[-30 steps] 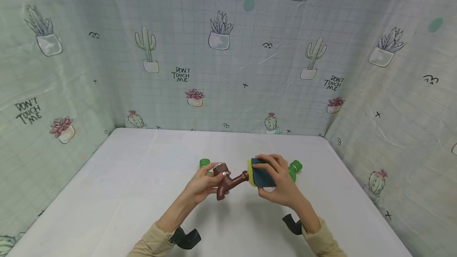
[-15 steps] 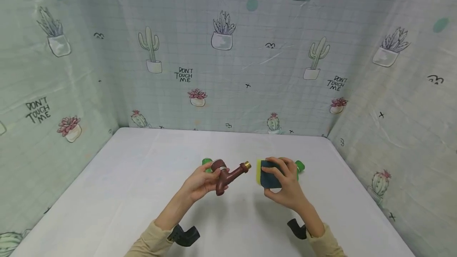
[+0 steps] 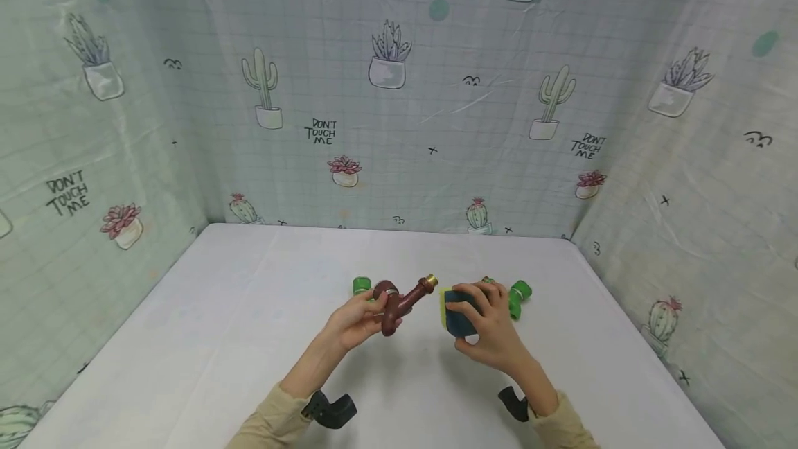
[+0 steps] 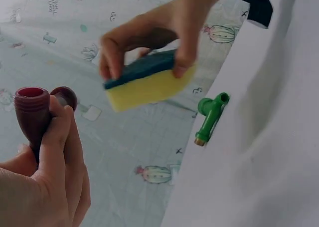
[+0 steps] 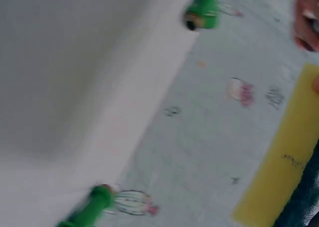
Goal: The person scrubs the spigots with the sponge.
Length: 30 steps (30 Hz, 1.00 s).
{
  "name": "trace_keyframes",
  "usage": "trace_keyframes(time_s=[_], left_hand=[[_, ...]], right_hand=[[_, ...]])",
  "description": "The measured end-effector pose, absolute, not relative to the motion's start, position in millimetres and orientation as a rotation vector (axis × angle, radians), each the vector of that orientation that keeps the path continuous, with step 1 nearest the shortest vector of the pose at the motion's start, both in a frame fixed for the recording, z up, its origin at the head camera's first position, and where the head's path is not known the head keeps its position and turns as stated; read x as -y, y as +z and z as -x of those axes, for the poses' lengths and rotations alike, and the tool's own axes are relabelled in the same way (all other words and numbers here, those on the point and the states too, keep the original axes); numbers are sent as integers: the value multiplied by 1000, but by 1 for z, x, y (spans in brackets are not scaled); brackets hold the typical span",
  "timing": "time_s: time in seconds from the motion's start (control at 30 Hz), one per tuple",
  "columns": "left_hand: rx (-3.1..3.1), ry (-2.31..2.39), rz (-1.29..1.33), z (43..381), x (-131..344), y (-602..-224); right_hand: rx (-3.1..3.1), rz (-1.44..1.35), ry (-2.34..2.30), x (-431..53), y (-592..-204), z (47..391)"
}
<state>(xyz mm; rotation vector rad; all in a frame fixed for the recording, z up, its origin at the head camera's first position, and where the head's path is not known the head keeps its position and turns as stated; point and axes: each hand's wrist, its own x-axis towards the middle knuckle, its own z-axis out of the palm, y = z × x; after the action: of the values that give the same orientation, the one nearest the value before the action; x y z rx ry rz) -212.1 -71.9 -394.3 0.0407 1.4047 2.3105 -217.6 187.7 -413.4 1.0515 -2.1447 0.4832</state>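
My left hand (image 3: 355, 322) grips a dark reddish-brown tap (image 3: 394, 309) by its knob end, up off the table. The tap's brass-threaded end points up and to the right, toward the sponge. In my right hand (image 3: 494, 324) is a sponge (image 3: 460, 314), yellow on one side and dark blue-green on the other, pinched between thumb and fingers. A small gap separates sponge and tap. The left wrist view shows the sponge (image 4: 149, 82) with its yellow side downward and the tap's open spout (image 4: 32, 100). Past the right hand lies a green tap (image 3: 518, 296).
Another green tap (image 3: 361, 285) lies on the white table (image 3: 249, 310) behind my left hand, partly hidden. Black curved wrist-camera mounts (image 3: 332, 410) sit at both wrists. A cactus-print cloth (image 3: 399, 123) rises behind the table and along its sides.
The sponge was against the tap's threaded end a second ago, then came off it to the right, baring the brass. Since then the right hand has shifted slightly down and left, and the tap has tilted.
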Motion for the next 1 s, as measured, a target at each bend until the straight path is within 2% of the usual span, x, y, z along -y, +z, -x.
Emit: trace_keyframes(time_s=[0.13,0.3,0.6,0.83,1.0], left_hand=[[-1363,2321,-82,216,72,-393],[-1275,2258,-106,217,65,-399],[-1482,2125,-129,209,52,-407],[-1506,1874,-354,200,43,-404],[-1448,1783,-401,201,37,-408]], right_hand=[[2196,-977,567,-194,-423,217],[2122,-924,782,-195,-409,221],[2066,-970,884,-183,-390,220],[2064,-1105,809,-175,-388,222],[2085,-1174,855,-169,-386,221]])
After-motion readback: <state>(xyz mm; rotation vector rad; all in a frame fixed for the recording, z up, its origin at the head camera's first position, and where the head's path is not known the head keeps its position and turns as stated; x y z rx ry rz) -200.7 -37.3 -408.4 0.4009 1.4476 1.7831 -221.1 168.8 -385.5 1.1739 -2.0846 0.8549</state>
